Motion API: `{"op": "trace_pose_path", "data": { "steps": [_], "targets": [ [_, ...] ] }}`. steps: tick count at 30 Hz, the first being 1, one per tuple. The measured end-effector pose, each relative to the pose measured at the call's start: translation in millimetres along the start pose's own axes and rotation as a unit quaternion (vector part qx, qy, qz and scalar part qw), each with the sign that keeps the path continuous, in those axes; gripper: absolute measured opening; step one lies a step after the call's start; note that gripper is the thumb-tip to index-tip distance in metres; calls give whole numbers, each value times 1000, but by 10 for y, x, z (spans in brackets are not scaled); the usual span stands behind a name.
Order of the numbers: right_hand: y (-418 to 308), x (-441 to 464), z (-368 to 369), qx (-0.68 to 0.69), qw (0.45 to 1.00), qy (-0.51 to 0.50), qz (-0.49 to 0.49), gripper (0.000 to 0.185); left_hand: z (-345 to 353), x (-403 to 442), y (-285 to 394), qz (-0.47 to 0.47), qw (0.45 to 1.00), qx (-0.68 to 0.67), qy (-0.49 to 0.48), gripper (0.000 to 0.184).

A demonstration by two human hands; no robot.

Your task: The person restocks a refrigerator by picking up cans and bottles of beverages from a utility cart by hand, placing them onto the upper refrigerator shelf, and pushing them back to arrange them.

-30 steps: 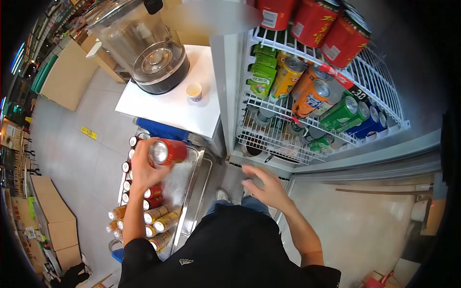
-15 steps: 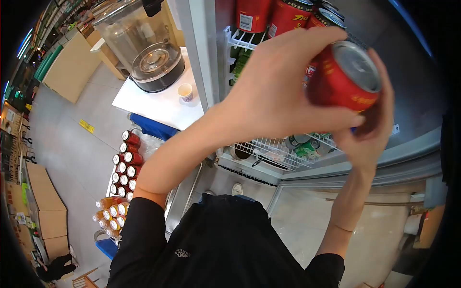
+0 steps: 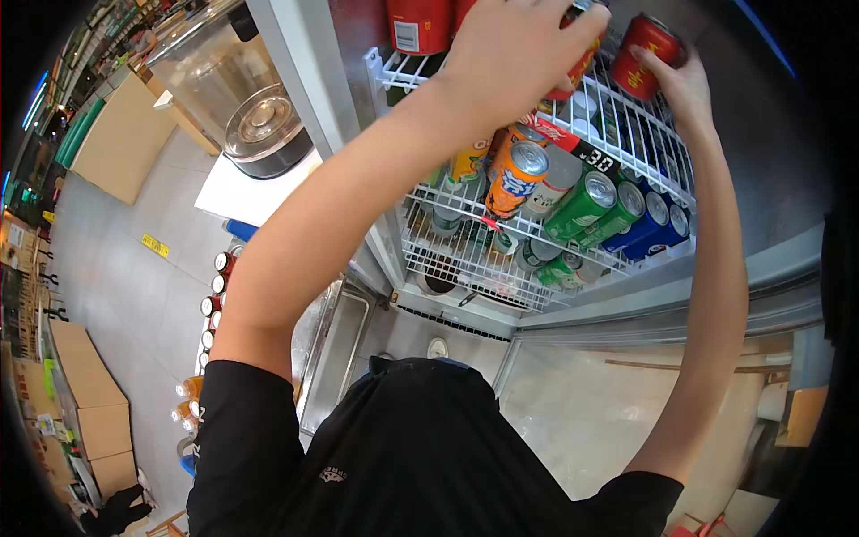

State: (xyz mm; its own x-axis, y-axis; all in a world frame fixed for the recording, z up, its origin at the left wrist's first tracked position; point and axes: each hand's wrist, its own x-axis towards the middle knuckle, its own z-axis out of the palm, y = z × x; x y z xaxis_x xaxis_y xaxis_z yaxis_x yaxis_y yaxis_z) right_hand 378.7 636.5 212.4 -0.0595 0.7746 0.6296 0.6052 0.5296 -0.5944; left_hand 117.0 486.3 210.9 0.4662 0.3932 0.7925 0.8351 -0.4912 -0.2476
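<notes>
Up at the top wire shelf (image 3: 662, 148) of the fridge, my left hand (image 3: 523, 54) is closed around a red drink can (image 3: 582, 67) with yellow lettering, its fingers covering much of it. To the right, my right hand (image 3: 684, 80) grips another upright red can (image 3: 644, 58) between thumb and fingers, near the shelf's right end. A third red can (image 3: 419, 25) with a barcode stands at the left of this shelf, partly cut off by the frame.
Below are orange cans (image 3: 519, 179), green cans (image 3: 582, 206) and blue cans (image 3: 658, 215) on a lower shelf. A price tag (image 3: 595, 159) hangs on the shelf edge. At left stand a drink dispenser (image 3: 264, 125) and a cart with red cans (image 3: 215, 285) and orange bottles (image 3: 188, 387).
The red can both hands held near the camera has gone forward to the top shelf. My hands have separated, each now at its own can. The view has shifted, showing more lower shelves.
</notes>
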Motion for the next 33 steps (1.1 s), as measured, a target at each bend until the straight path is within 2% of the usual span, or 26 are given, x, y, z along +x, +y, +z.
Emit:
{"op": "trace_pose_path", "data": {
  "steps": [1, 2, 3, 5, 7, 10, 13, 16, 23, 25, 26, 27, 29, 31, 32, 33],
  "targets": [
    [108, 84, 55, 7, 1000, -9, -3, 87, 34, 30, -33, -6, 1000, -8, -14, 74],
    [-5, 71, 115, -104, 994, 14, 11, 72, 120, 43, -72, 1, 999, 23, 25, 73],
    [-46, 106, 197, -96, 995, 17, 25, 68, 203, 65, -107, 6, 999, 46, 26, 73],
    [-216, 65, 326, -6, 997, 18, 74, 61, 316, 109, -136, 15, 995, 93, 28, 75],
    [-245, 181, 403, 70, 992, 0, 104, 56, 407, 164, -140, 30, 990, 137, 31, 61],
    [290, 661, 474, 130, 983, -125, 15, 54, 474, 248, -126, 31, 987, 154, 19, 47],
    [577, 973, 464, 122, 977, -168, 56, 52, 618, 340, -148, -8, 989, 145, 16, 45],
    [692, 1156, 574, 115, 964, -219, 95, 52, 761, 380, -167, -18, 980, 197, 29, 43],
    [769, 1333, 581, 71, 975, -203, 50, 51, 892, 425, -167, -66, 970, 233, -2, 45],
    [765, 1351, 535, 44, 980, -194, 31, 51, 924, 437, -166, -72, 971, 226, 11, 45],
    [780, 1336, 507, 30, 981, -192, 22, 51, 847, 438, -144, -72, 976, 199, 46, 46],
    [773, 1352, 515, 16, 981, -192, 14, 50, 772, 453, -128, -62, 989, 132, -13, 47],
    [765, 1343, 466, -16, 981, -192, -5, 50, 678, 383, -71, -38, 987, 151, 51, 49],
    [738, 1343, 354, -55, 980, -190, -18, 50, 283, 148, -32, 54, 977, 86, 189, 29],
    [710, 1369, 314, -68, 979, -191, -25, 50, 212, 35, 64, 28, 977, 77, 197, 18],
    [696, 1362, 261, -87, 977, -193, -31, 50, 124, -90, 137, 3, 989, 21, 150, 40]
  ]
}}
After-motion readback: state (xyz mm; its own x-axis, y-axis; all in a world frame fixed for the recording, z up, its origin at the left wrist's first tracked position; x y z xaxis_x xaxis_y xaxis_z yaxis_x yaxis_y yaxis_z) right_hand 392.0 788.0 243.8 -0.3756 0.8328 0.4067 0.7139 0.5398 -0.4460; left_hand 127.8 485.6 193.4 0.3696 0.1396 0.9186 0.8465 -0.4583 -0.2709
